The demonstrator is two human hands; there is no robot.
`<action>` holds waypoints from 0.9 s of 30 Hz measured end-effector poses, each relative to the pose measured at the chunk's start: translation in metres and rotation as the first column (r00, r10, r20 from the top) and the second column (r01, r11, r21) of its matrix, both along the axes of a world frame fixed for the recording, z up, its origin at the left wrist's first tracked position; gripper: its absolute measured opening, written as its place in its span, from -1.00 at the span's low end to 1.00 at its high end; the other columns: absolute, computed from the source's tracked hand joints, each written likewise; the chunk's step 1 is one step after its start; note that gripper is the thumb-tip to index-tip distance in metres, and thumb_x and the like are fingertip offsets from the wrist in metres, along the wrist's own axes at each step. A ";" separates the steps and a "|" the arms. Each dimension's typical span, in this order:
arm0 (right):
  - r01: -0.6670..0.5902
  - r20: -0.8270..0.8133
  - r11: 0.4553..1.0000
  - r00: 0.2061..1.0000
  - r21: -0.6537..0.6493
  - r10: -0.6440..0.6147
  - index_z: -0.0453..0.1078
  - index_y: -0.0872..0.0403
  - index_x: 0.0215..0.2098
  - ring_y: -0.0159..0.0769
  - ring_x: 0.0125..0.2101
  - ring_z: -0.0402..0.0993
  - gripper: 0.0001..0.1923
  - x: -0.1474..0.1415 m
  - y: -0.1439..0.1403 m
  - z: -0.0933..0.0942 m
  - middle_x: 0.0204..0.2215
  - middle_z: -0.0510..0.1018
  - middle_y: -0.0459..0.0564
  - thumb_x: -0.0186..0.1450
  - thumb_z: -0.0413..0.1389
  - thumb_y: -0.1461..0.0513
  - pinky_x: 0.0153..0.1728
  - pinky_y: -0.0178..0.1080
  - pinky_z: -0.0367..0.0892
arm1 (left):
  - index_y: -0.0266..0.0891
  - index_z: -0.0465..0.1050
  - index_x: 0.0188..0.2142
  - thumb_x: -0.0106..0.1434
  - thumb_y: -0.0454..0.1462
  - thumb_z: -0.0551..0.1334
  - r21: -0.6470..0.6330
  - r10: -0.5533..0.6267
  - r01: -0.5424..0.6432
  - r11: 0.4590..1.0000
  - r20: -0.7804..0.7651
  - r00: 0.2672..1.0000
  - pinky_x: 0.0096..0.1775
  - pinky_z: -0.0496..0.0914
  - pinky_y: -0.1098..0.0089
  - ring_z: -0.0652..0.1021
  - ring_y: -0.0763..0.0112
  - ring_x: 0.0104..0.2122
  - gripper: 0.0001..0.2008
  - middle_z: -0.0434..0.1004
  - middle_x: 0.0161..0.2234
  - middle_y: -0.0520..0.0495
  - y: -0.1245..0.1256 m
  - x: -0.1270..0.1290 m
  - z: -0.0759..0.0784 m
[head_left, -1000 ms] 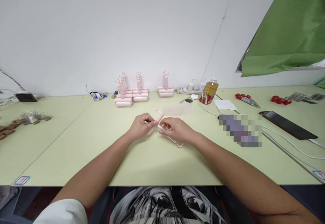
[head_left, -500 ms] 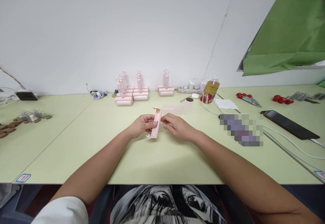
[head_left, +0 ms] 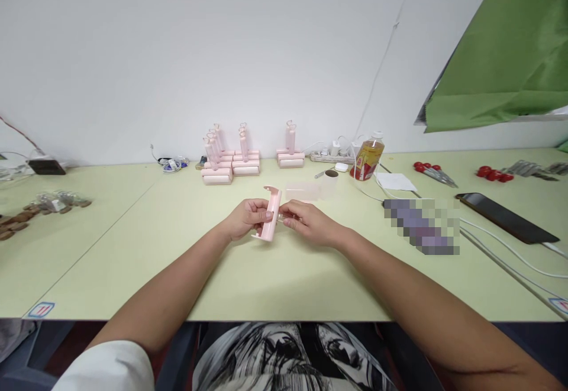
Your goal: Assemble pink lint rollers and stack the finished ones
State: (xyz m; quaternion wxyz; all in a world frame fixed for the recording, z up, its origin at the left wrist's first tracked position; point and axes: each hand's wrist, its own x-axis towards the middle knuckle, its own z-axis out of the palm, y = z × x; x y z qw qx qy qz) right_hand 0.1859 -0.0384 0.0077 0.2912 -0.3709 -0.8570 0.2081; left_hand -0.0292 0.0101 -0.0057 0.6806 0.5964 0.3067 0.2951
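Observation:
My left hand (head_left: 248, 219) grips a pink plastic housing (head_left: 271, 219), a long curved shell with bent end pieces, held tilted above the table. Its thumb presses on the shell's inner face. On the other side of the shell, my right hand (head_left: 308, 222) has its fingers pinched round a small clear piece (head_left: 281, 217) close against the housing. Most of that piece is hidden by the fingers, so its kind cannot be made out. Just behind the right hand lies a pale translucent pink cover (head_left: 303, 191), with an upright pale roll with a dark opening (head_left: 331, 183) next to it.
Along the wall stand several pink roller units with upright clear handles (head_left: 246, 168). To the right are a drink bottle (head_left: 367, 157), a power strip (head_left: 328, 157), paper (head_left: 396, 181), red-handled tools (head_left: 432, 172), a phone (head_left: 506, 216) and cables. Brown round pieces (head_left: 18, 222) lie far left.
The pink housing and both hands have shifted very slightly to the left. The housing has turned a little, and my right fingers stay close to it.

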 end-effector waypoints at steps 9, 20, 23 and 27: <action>0.028 -0.025 0.995 0.999 -0.101 -0.031 0.42 0.12 -0.23 -0.29 -0.37 0.37 -0.62 0.003 0.007 -0.009 -0.36 0.51 0.00 0.38 -0.03 -0.01 -0.34 -0.27 0.24 | -0.34 0.47 -0.27 -0.04 -0.11 0.46 0.002 -0.054 0.054 0.999 0.100 0.993 -0.50 0.25 0.54 0.40 0.56 -0.56 -0.57 0.41 -0.52 0.04 -0.006 0.006 -0.003; -0.087 -0.087 0.979 0.994 -0.183 0.072 0.45 0.13 -0.20 -0.26 -0.35 0.40 -0.49 0.000 0.002 -0.007 -0.34 0.55 0.02 0.39 -0.12 -0.09 -0.32 -0.26 0.26 | -0.37 0.49 -0.22 -0.01 -0.12 0.46 0.015 -0.132 0.132 0.991 0.105 0.986 -0.49 0.21 0.52 0.39 0.56 -0.54 -0.55 0.44 -0.50 -0.02 -0.010 0.011 -0.008; -0.086 -0.089 0.982 0.993 -0.169 0.071 0.45 0.13 -0.19 -0.27 -0.36 0.39 -0.48 0.000 0.003 -0.008 -0.34 0.54 0.01 0.39 -0.13 -0.09 -0.32 -0.27 0.26 | -0.38 0.49 -0.22 -0.02 -0.11 0.46 0.023 -0.126 0.125 0.992 0.108 0.986 -0.48 0.23 0.52 0.40 0.55 -0.54 -0.55 0.44 -0.49 -0.02 -0.010 0.011 -0.007; -0.072 -0.077 0.988 0.995 -0.140 0.062 0.46 0.13 -0.24 -0.29 -0.40 0.37 -0.48 -0.001 0.004 -0.009 -0.38 0.53 -0.01 0.39 -0.13 -0.09 -0.34 -0.28 0.24 | -0.38 0.48 -0.23 -0.03 -0.11 0.47 0.034 -0.112 0.109 0.993 0.112 0.987 -0.47 0.25 0.52 0.41 0.54 -0.53 -0.54 0.44 -0.50 -0.01 -0.010 0.010 -0.007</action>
